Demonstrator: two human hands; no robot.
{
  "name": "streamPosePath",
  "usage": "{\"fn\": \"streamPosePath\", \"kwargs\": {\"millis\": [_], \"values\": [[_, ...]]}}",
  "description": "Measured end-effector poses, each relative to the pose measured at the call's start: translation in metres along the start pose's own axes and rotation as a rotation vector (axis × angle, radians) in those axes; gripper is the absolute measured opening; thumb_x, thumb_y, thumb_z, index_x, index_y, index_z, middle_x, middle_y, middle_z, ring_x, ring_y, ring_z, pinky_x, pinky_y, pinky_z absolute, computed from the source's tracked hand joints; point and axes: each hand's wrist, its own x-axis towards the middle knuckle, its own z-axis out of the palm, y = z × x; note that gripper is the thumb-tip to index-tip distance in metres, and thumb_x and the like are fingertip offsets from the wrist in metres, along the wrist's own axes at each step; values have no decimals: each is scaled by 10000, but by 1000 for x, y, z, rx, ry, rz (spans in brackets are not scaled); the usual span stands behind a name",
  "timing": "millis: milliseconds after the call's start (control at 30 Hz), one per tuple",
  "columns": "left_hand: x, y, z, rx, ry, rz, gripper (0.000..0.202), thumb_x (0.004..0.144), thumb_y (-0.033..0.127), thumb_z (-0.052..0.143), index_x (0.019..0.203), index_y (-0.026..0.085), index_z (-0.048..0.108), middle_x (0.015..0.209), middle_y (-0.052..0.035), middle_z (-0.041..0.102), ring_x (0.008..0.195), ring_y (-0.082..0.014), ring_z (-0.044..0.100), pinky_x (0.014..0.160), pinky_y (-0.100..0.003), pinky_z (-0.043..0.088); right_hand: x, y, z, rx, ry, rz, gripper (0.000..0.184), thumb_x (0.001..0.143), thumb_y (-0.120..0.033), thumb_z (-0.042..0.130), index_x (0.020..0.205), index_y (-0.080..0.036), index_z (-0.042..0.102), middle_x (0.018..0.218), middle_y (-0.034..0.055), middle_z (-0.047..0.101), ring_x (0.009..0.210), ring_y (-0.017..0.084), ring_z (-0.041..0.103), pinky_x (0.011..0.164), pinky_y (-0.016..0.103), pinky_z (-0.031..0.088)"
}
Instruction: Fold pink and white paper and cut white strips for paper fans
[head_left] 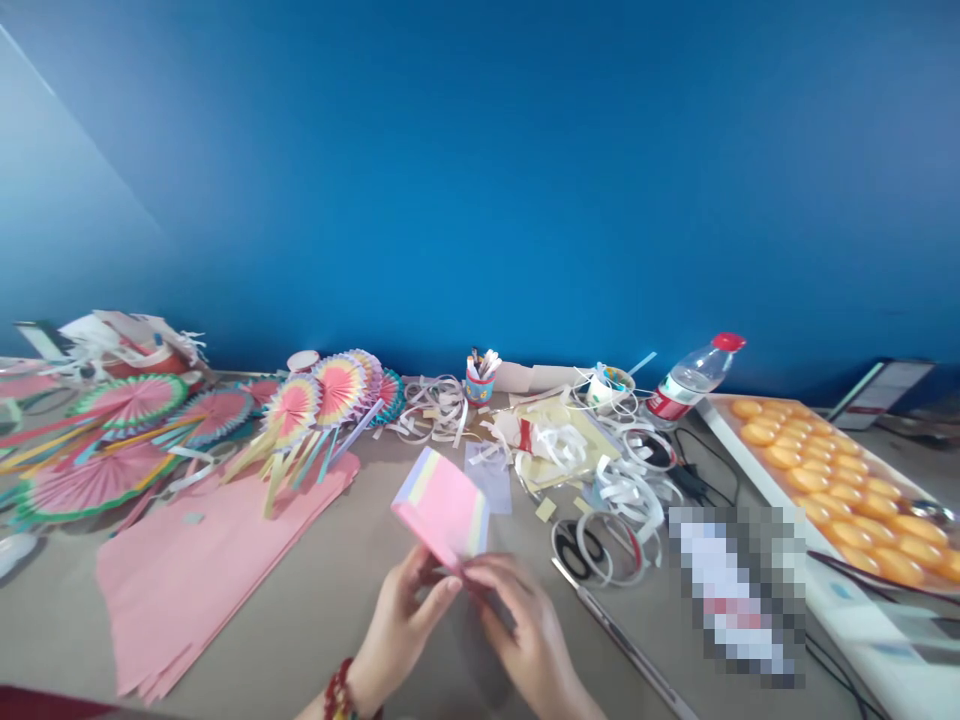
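A folded pink paper (448,500) with yellow and lavender edge stripes is raised over the table in front of me. My left hand (405,610) pinches its lower corner, thumb on top. From the other side my right hand (517,620) grips the same lower edge, its fingers curled and slightly blurred. The fingertips of both hands nearly meet there and hide that corner of the paper. A beaded bracelet (341,690) is on the left wrist. To the left lies a stack of pink paper sheets (217,570).
Several pleated paper rosettes (341,390) with ribbons lie at the left. Behind are a pen cup (480,380) and white paper strips (435,405). On the right are scissors (581,550), a metal-coloured rod (630,645), a tilted water bottle (690,380) and an orange bubbled panel (847,480).
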Motion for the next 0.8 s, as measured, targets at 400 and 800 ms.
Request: {"fn": "streamPosePath", "kwargs": {"millis": [400,800], "values": [[17,34,-32,997,-6,641,441,958,110,405,1380,205,490,1286,-100,618,1117,-239,548,899,-376,439,-6,-10,-34,-506,267,-241,569,867,-213,657,1390,-175,436,1267,168,573,1197,303,519,963,466,458],[16,5,-14,1317,-192,659,222,970,138,474,1143,156,612,1175,-88,629,1004,-236,550,811,-359,432,-15,16,-27,-628,-88,-165,211,961,-173,487,1057,-223,667,1122,61,668,989,231,565,858,377,412]]}}
